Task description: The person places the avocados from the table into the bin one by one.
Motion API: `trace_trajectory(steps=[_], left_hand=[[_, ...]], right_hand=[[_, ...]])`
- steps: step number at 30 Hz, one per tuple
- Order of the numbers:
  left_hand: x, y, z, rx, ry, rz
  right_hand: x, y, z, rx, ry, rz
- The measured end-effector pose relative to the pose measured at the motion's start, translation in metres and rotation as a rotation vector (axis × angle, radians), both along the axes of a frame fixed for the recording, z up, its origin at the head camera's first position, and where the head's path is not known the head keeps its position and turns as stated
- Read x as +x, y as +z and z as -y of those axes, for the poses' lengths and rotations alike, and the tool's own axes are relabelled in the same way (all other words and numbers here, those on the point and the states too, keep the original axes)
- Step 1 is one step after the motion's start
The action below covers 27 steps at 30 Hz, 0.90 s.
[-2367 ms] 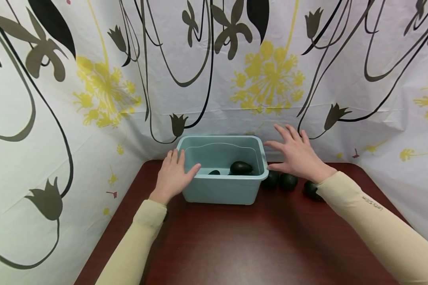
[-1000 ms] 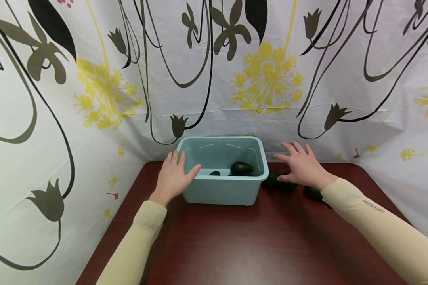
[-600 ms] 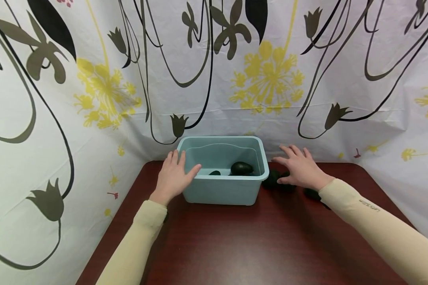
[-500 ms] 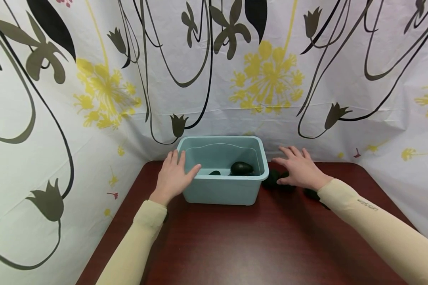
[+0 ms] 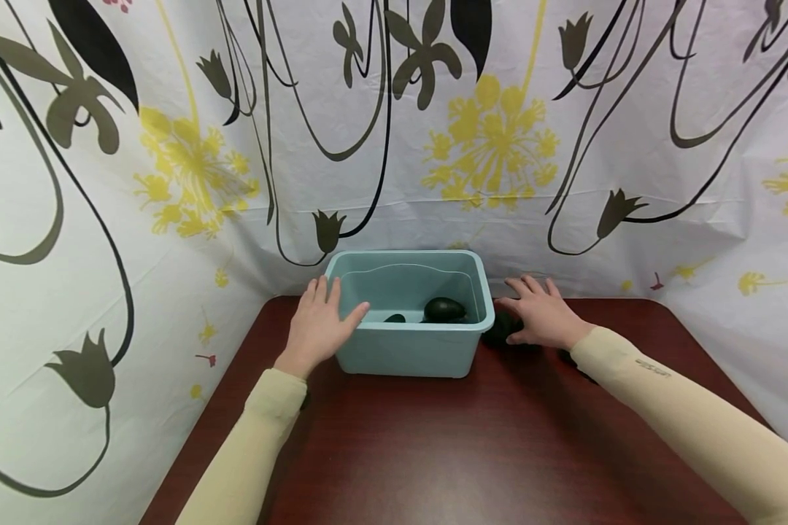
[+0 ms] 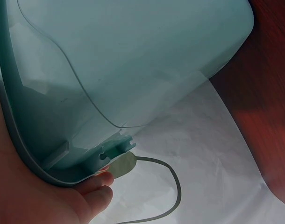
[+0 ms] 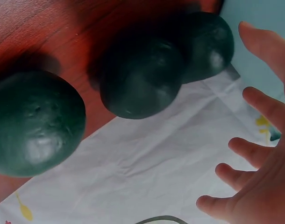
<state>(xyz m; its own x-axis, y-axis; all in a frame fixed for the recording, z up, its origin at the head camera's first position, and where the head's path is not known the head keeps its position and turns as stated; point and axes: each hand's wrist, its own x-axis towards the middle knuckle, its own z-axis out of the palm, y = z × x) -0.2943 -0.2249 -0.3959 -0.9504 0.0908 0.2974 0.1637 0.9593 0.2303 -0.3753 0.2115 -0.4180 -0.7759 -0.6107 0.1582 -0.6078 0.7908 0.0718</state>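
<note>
Currently, your left hand [image 5: 318, 324] is resting with fingers spread at left rim of pale blue-green rectangular plastic tub [image 5: 407, 354]; your right hand [image 5: 543, 319] is hovering wide, holding nothing, near three smooth, rounded dark-green fruits [image 7: 140, 79] sitting right of tub on reddish-brown table [image 5: 400, 437]. For clean grasp, you are probably needing palm centred over one fruit, fingers clearing tub wall. Inside tub, oval dark-green fruit [image 5: 444, 310] is showing plainly, second fruit [image 5: 395, 319] barely, front wall hiding more.

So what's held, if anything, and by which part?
Nothing looks gripped: left hand lies along the left rim of the bin; right hand is spread near the fruits.
</note>
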Motion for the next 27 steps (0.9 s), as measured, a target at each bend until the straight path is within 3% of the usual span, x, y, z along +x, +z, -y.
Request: trace_trajectory(steps=[10,19,27], left_hand=[[-0.001,-0.001,0.001,0.016,-0.002,0.001],[-0.001,-0.002,0.0,0.022,-0.004,-0.02],[-0.003,-0.002,0.001,0.027,-0.01,-0.022]], right_hand=[[-0.011,-0.019,0.0,0.028,-0.004,0.019],[-0.018,-0.025,0.001,0.024,-0.001,0.002],[-0.022,-0.031,0.002,0.032,-0.03,0.052]])
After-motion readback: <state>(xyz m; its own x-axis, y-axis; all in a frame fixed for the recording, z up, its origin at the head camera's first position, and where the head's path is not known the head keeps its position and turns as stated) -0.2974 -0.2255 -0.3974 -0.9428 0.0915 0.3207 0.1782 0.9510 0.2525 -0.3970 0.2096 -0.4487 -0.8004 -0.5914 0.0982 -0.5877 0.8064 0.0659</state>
